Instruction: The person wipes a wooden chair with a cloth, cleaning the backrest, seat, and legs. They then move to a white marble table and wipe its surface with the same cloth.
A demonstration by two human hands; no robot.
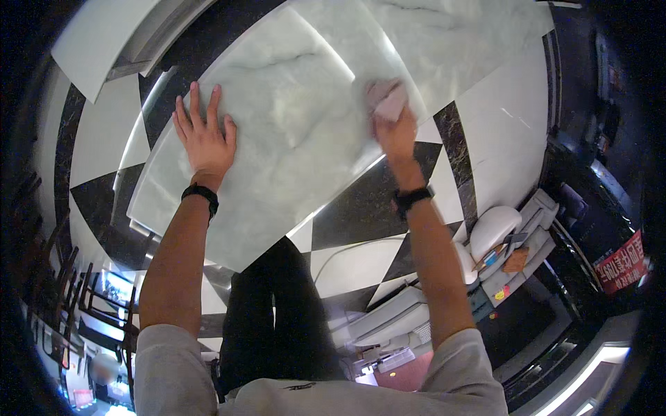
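Note:
A pale marble-patterned tabletop [291,130] with a glossy surface stretches before me. My left hand [208,140] rests palm down near its left edge, fingers spread, with nothing in it. Toward the right edge, my right hand [396,130] holds a folded pinkish cloth [387,99] against the surface. That hand and the cloth are slightly blurred, and the fingers are partly hidden by the cloth. Each wrist wears a black band.
Black and white floor tiles [359,208] surround the table. A pale curved piece of furniture [99,36] stands at the upper left. Dark chairs [104,307] are at the lower left, and a grey sofa [536,249] with items on it lies to the right. A red banner [622,262] bears writing.

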